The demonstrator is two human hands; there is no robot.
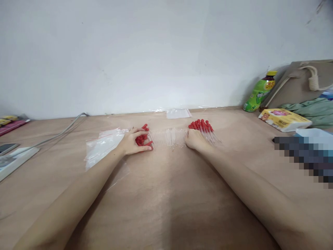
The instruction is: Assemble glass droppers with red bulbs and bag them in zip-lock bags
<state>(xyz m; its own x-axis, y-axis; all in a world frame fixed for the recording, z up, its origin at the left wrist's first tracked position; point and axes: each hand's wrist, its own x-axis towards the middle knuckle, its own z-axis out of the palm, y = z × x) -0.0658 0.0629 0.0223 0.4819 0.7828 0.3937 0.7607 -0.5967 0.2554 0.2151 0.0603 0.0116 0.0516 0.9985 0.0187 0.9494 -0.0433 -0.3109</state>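
Observation:
My left hand point(134, 141) curves around a cluster of red rubber bulbs point(142, 139), thumb and fingers apart on either side of them. Between my hands lies a row of thin clear tubes point(170, 137) on the wooden table point(156, 208). At the row's right end, my right hand point(194, 139) is closed with its fingers curled; what it holds, if anything, is hidden. Just beyond it, several clear droppers with red bulbs point(202, 125) lie side by side, bulbs toward the wall.
Clear plastic bags point(101, 147) lie left, near a grey cable point(65, 130) and a white power strip point(20, 161). A small bag point(179, 113) touches the wall. Right: a green bottle point(260, 92), yellow tissue pack point(284, 119), grey bag point(293, 83) and a pixelated dark object point(307, 156).

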